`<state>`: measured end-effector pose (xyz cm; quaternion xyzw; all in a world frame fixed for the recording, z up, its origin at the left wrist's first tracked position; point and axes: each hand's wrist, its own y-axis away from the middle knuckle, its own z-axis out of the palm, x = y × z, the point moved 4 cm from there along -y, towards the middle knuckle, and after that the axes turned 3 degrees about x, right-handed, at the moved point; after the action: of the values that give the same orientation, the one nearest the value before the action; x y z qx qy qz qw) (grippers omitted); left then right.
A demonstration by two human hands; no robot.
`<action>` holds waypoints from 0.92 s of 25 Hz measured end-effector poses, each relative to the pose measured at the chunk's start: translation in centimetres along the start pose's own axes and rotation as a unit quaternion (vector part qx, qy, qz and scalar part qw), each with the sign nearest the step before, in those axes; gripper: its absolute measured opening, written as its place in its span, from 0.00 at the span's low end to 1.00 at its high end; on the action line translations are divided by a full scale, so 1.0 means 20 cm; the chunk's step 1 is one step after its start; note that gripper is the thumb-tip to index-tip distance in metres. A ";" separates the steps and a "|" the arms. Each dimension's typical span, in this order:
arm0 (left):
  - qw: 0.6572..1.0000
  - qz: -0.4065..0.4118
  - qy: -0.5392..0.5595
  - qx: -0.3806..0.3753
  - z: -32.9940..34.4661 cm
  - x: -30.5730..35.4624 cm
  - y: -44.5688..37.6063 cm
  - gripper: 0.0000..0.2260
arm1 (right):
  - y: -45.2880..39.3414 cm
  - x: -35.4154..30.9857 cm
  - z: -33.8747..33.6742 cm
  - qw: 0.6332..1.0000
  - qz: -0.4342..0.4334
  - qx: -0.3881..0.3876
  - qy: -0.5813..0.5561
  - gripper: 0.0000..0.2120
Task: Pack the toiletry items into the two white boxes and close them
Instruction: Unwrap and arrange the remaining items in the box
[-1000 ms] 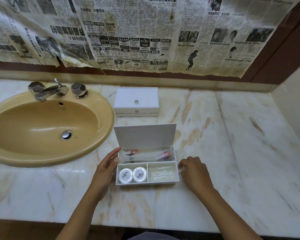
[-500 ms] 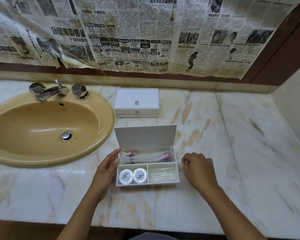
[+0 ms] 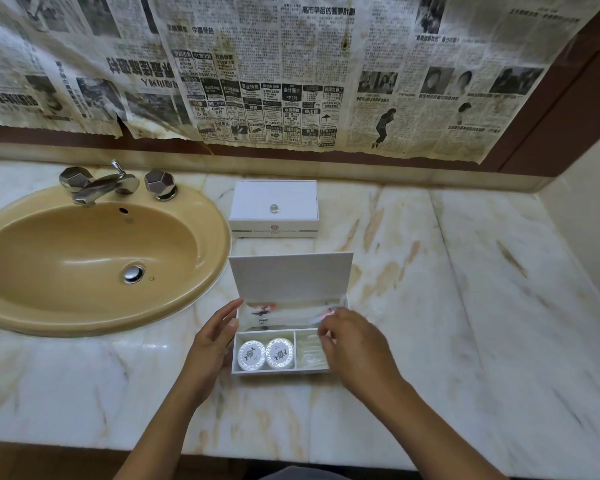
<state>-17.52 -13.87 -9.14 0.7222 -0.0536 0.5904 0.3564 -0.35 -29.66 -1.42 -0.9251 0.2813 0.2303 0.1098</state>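
Observation:
An open white box point(image 3: 281, 371) stands on the marble counter with its lid point(image 3: 290, 277) upright. Two round white soaps point(image 3: 252, 355) lie in its front left compartment. Clear packets point(image 3: 307, 351) fill the front right one, and wrapped toothbrushes point(image 3: 284, 311) lie along the back. My left hand point(image 3: 212, 341) rests with straight fingers against the box's left wall. Over the box's right side, my right hand point(image 3: 355, 344) has curled fingers pinching the end of a clear packet. A second white box point(image 3: 273, 206) sits closed behind, with a small knob on its lid.
A tan sink point(image 3: 84, 258) with a chrome faucet point(image 3: 101, 185) takes up the counter's left part. Newspaper covers the wall above. Bare marble counter point(image 3: 465, 306) stretches to the right of the boxes, up to a side wall.
My right hand has moved left from the counter beside the box to above its right side, bringing a clear packet. The left hand has stayed at the box's left wall.

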 end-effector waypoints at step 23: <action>1.000 0.003 -0.002 0.000 0.00 -0.01 -0.01 0.14 | 0.05 -0.01 0.19 0.989 0.017 -0.143 0.022 0.14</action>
<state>-17.50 -13.84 -9.32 0.7230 -0.0566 0.5900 0.3548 -2.50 -29.20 -4.70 -0.9313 0.2631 0.2497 -0.0338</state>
